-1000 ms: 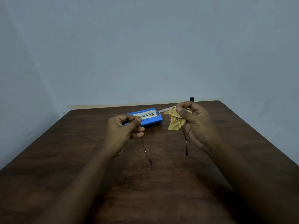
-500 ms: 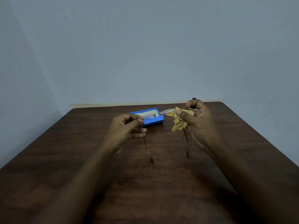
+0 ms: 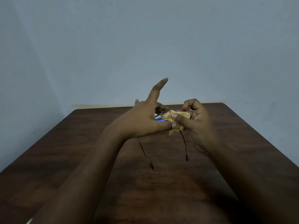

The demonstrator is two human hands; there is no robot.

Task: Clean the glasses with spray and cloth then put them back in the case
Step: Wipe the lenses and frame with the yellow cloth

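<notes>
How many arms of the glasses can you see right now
2. One temple arm hangs below the left hand; the other hangs below the yellow cloth that the right hand pinches. Their hinge ends are hidden.

Yellow cloth (image 3: 181, 114) — blue case (image 3: 159, 119) — dark brown wood-grain table (image 3: 161, 183).

Left hand (image 3: 142, 122) points its forefinger up; right hand (image 3: 199, 122) curls its fingers (image 3: 188, 104), pinching.
</notes>
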